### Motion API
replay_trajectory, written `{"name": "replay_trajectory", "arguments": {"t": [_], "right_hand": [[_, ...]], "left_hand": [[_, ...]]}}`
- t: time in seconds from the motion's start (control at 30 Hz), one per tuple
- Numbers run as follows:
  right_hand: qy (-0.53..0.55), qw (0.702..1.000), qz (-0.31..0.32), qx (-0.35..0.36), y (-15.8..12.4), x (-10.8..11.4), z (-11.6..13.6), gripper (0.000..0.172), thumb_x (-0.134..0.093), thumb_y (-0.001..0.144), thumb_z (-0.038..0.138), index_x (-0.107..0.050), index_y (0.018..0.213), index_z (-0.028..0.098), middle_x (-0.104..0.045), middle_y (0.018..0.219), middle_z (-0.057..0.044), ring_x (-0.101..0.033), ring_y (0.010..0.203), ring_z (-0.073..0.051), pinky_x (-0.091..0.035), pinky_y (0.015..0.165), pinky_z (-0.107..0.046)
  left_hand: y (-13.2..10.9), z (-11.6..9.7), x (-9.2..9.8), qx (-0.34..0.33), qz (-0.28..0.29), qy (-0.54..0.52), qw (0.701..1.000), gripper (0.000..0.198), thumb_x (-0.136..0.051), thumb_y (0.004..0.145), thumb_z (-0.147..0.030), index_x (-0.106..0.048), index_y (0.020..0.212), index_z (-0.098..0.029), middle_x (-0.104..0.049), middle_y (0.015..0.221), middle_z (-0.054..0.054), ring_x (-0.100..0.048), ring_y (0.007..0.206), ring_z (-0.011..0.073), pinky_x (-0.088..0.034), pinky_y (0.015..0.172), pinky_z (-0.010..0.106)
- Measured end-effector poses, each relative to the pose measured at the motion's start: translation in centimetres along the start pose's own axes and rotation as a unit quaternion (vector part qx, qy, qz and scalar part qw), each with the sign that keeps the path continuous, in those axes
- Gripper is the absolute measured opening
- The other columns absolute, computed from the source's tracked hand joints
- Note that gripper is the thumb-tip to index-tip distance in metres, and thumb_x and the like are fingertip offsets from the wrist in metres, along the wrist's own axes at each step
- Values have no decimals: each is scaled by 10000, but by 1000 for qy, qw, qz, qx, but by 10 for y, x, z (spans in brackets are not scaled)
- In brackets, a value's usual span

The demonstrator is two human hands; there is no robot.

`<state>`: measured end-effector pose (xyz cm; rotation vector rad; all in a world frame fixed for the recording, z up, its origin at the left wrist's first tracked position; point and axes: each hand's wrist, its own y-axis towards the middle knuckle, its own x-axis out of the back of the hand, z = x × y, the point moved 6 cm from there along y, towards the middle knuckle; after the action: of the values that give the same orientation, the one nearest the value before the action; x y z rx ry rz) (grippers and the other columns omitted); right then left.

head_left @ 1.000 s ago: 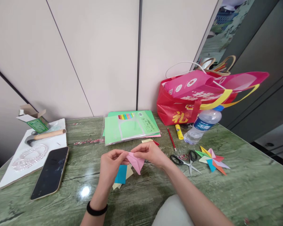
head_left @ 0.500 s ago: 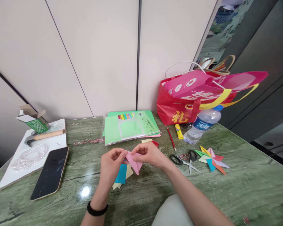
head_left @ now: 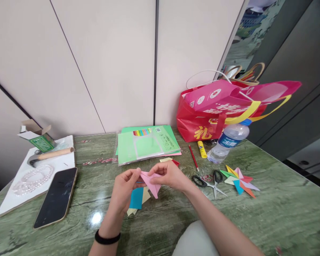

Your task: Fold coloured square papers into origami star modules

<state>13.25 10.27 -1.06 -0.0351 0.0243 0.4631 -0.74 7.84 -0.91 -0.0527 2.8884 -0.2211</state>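
Observation:
A folded piece of pink paper (head_left: 152, 185) is held up between my two hands, a pointed tip hanging down. My left hand (head_left: 125, 186) pinches its left corner between thumb and fingers. On the other side, my right hand (head_left: 167, 175) grips the paper's right part with thumb and forefinger. A sliver of blue shows beside my left fingers; I cannot tell what it belongs to. Just below lie blue paper (head_left: 136, 198) and cream paper pieces (head_left: 146, 195) on the table. Behind my right hand, red paper (head_left: 176, 163) and a cream piece are partly hidden.
Scissors (head_left: 214, 184) lie open at the right, near a multicoloured paper star (head_left: 240, 180). Behind are a red pencil (head_left: 193, 157), glue stick (head_left: 202, 149), water bottle (head_left: 229, 140), red bag (head_left: 197, 122) and green paper packs (head_left: 149, 144). Leftward are a phone (head_left: 56, 197), hammer (head_left: 54, 154) and beads (head_left: 33, 179).
My left thumb and fingers have shifted slightly left along the pink paper, uncovering more of its corner. My right hand stays nearly in place.

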Motion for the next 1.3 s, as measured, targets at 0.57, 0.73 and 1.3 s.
{"name": "replay_trajectory", "arguments": {"t": [0.57, 0.73, 1.3], "right_hand": [[-14, 1000, 8, 13, 0, -2, 2, 201, -724, 561, 182, -693, 749, 118, -687, 718, -37, -604, 625, -139, -438, 582, -242], [-7, 1000, -6, 1, 0, -1, -1, 200, -728, 544, 168, -690, 735, 123, -684, 700, -25, -601, 614, -133, -435, 571, -232], [11, 1000, -4, 15, 0, -9, 0, 259, -757, 541, 263, -626, 724, 133, -634, 665, -1, -587, 604, -122, -445, 567, -237]], "left_hand": [[-4, -5, -2, -16, 9, 30, 999, 182, -765, 554, -282, -674, 572, -126, -648, 587, 15, -584, 575, 129, -511, 556, 227], [-1, -2, 2, -23, -12, 79, 997, 266, -683, 648, -391, -655, 605, -129, -649, 590, 22, -596, 567, 152, -517, 566, 275], [-2, -2, -1, -47, -29, 86, 995, 207, -740, 588, -303, -630, 545, -133, -624, 540, 15, -544, 517, 123, -442, 496, 214]]}}
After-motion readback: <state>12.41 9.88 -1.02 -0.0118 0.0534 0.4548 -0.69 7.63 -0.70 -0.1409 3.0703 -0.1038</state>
